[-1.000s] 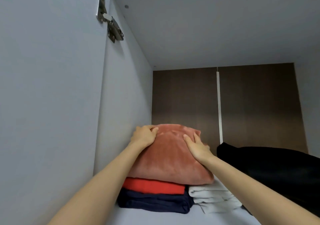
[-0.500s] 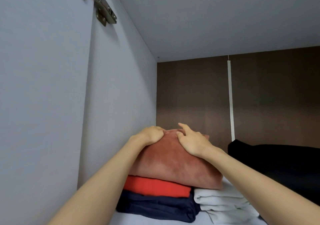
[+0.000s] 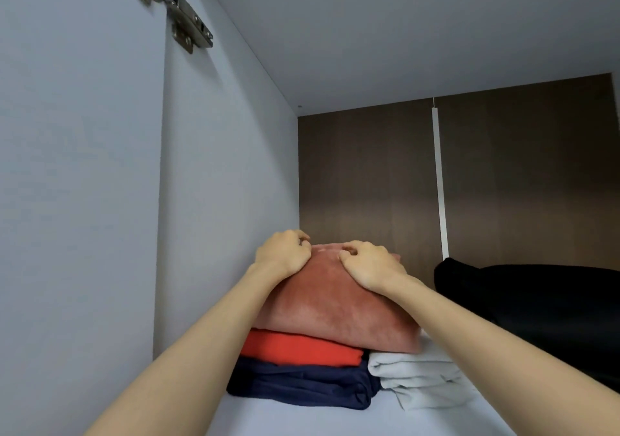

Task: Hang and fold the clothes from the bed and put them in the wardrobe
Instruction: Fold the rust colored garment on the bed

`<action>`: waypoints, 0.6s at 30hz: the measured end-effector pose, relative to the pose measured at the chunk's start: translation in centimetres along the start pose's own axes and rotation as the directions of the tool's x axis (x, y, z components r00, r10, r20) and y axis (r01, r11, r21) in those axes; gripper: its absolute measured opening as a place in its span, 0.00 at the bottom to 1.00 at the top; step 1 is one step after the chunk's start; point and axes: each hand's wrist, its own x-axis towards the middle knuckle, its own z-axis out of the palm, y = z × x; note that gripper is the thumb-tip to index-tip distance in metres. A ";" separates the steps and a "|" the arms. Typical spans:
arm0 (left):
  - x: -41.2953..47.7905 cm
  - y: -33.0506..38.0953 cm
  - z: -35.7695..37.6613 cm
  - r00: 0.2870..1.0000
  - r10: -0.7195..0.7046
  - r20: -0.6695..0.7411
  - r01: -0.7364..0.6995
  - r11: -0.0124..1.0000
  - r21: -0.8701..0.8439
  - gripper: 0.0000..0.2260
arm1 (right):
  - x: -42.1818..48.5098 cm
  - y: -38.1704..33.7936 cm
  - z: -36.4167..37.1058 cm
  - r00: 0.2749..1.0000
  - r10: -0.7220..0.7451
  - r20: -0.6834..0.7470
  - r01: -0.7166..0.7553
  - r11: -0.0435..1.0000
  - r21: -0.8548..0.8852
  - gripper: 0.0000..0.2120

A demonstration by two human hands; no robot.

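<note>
The pink folded cloth (image 3: 335,304) sits on top of a red cloth (image 3: 302,348) and a dark blue cloth (image 3: 302,385) on the wardrobe shelf (image 3: 302,419). The left hand (image 3: 283,252) and the right hand (image 3: 367,264) are both on its top, with fingers curled tight into the soft cloth. A white folded cloth (image 3: 419,378) lies just beside the stack, partly under the pink one. A black pile (image 3: 536,301) is close to the right arm. The grey side wall (image 3: 228,200) is near on the left. Above the stack there is lots of open room. The brown back wall (image 3: 369,184) is behind.
</note>
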 end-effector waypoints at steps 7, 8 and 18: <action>-4.1 2.4 -2.3 0.990 0.064 -0.127 -0.062 0.998 0.025 0.18 | -3.3 0.3 -3.5 0.982 -0.076 -0.174 0.066 0.996 -0.062 0.20; -4.9 2.7 -2.5 0.986 0.076 -0.147 -0.073 0.997 0.023 0.18 | -4.0 0.4 -3.9 0.978 -0.099 -0.184 0.083 0.992 -0.091 0.20; -14.8 6.7 -4.4 0.959 0.140 -0.247 -0.126 0.990 0.070 0.16 | -13.5 2.3 -8.1 0.940 -0.245 -0.239 0.204 0.962 -0.181 0.15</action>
